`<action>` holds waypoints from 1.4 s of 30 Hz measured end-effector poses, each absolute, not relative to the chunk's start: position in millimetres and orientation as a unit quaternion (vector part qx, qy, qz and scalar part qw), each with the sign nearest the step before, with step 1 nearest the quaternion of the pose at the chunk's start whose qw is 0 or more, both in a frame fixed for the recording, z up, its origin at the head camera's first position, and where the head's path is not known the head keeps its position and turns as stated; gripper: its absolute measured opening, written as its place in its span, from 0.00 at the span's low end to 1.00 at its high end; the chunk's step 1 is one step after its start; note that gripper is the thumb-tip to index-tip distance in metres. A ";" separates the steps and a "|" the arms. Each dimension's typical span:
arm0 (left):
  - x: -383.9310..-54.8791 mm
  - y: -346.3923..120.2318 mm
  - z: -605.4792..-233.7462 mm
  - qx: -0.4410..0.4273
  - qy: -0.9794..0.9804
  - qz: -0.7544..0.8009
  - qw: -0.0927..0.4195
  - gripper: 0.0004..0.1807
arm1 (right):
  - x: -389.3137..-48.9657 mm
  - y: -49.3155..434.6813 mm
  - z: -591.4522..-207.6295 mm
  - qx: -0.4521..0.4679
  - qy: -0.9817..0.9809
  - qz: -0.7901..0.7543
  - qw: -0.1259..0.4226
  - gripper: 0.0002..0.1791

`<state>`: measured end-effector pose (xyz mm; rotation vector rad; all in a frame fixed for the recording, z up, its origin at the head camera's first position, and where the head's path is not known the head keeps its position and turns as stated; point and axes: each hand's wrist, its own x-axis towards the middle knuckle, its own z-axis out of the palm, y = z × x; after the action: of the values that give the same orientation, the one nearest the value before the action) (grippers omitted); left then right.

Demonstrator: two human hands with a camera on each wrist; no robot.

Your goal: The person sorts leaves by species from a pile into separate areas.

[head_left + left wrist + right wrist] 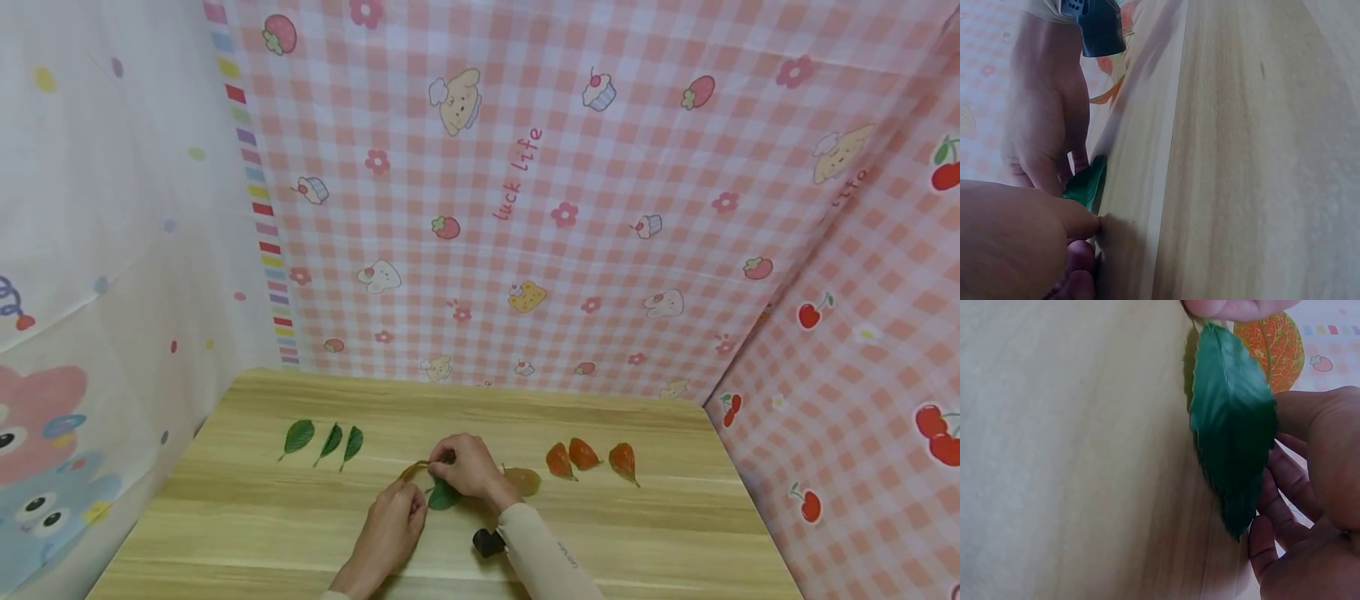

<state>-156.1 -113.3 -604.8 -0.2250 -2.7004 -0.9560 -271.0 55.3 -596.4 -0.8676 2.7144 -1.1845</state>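
In the head view an orange-brown leaf [415,469] spans the gap between the two hands; the right wrist view shows its veined face [1282,353]. My left hand [390,521] pinches its near end with curled fingers. At its other end the thumb and fingers of my right hand [467,465] pinch its edge. A green leaf [443,493] with a toothed edge lies just below the right hand. It appears large in the right wrist view, in front of the orange-brown leaf. The right palm hides part of the grip.
Several green leaves [298,437] lie in a row at the table's left. A yellow-brown leaf [525,481] lies right of the right hand, and red-orange leaves [583,454] lie farther right. A black device [488,542] sits at the right wrist. Patterned cloth [510,208] hangs behind the wooden table [645,542].
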 end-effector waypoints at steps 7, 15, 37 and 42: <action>-149.5 -124.1 -601.1 -0.078 -0.932 -0.341 0.093 0.14 | -270.4 57.0 -595.9 -0.283 0.874 -0.395 0.030 0.05; -139.7 -146.6 -589.4 -0.091 -0.912 -0.398 0.032 0.12 | -268.5 55.5 -594.0 -0.272 0.876 -0.396 0.037 0.05; -124.4 -214.1 -571.0 0.034 -0.861 -0.507 -0.025 0.12 | -264.9 55.1 -594.9 -0.238 0.878 -0.411 0.059 0.05; -127.1 -212.7 -572.7 0.061 -0.863 -0.501 0.000 0.11 | -264.6 54.8 -595.1 -0.237 0.878 -0.412 0.058 0.05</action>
<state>-127.1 -212.7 -572.7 0.1928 -2.7111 -1.5752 -264.6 54.8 -595.1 -0.7177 2.6608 -1.2470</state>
